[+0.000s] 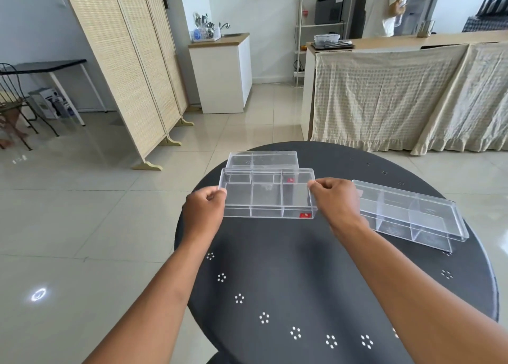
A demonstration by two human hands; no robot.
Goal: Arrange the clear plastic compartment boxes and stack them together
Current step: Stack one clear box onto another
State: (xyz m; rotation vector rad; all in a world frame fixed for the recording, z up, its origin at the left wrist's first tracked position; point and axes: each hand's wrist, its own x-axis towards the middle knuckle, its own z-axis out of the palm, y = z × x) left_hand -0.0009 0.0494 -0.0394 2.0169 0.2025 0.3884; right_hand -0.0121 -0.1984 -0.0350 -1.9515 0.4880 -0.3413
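Now: your left hand and right hand pinch short ends of held box. Its long axis runs left-right, parallel to far box just beyond. Third box lies right of held box, angled, nearer your right hand.

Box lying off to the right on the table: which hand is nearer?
Right. The right hand sits just beside the right-side box's near end; the left hand is across the held box, farther away.
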